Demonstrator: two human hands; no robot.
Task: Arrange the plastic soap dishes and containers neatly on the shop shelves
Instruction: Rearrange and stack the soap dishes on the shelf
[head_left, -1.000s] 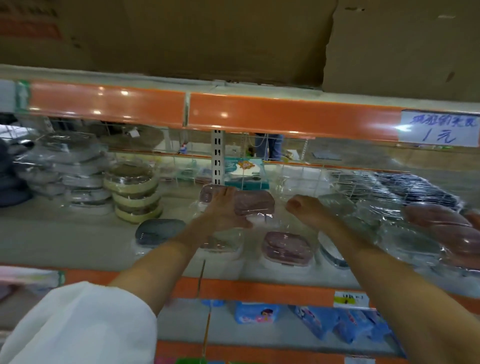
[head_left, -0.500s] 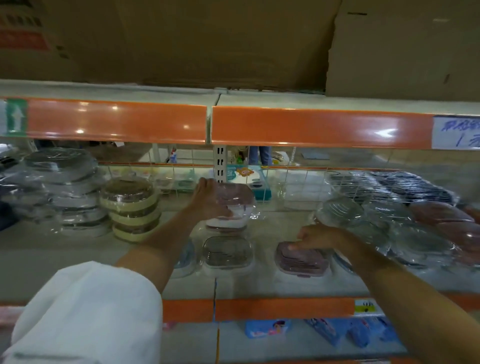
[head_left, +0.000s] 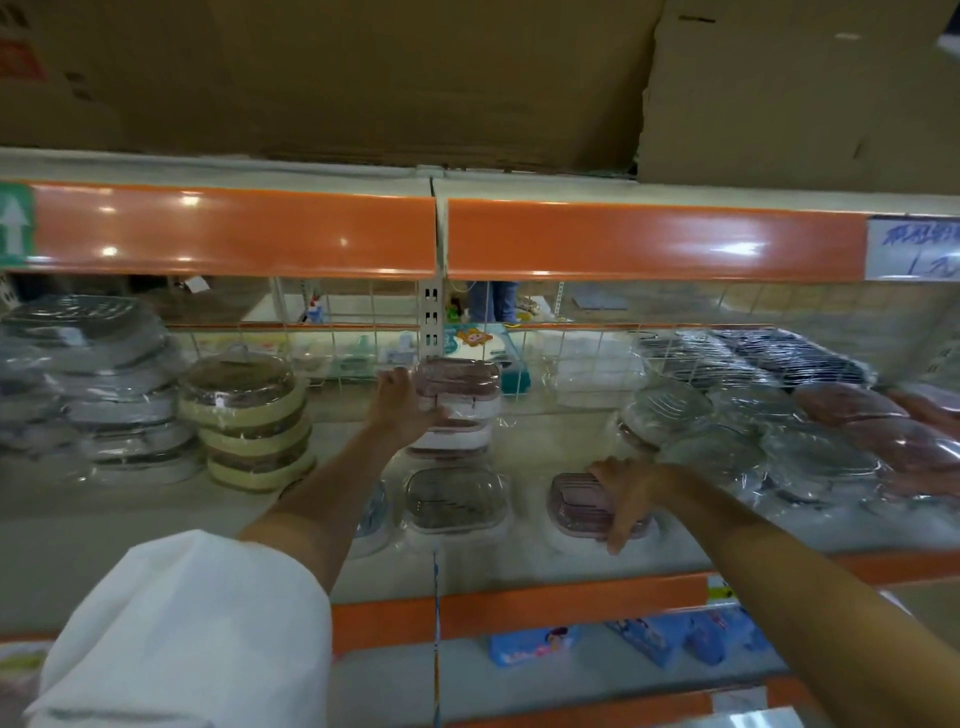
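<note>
My left hand (head_left: 402, 402) holds the left side of a pink-and-white wrapped soap dish (head_left: 460, 382) that tops a short stack (head_left: 452, 434) at the back of the middle shelf (head_left: 156, 525). Nearer the front edge, my right hand (head_left: 621, 493) grips a pink soap dish (head_left: 576, 501) lying on the shelf. Between the two hands lies a clear-lidded brown dish (head_left: 454, 501). A bluish dish (head_left: 376, 514) shows partly behind my left forearm.
A stack of beige round containers (head_left: 249, 421) and a pile of grey wrapped dishes (head_left: 88, 384) stand at the left. Clear and pink wrapped dishes (head_left: 779, 431) crowd the right. A wire grid (head_left: 571, 358) backs the shelf; orange rails (head_left: 649, 241) run above and below it. Blue packets (head_left: 535, 644) lie on the lower shelf.
My left hand carried the pink dish back and set it on the stack. My right hand dropped from the back of the shelf onto the pink dish near the front.
</note>
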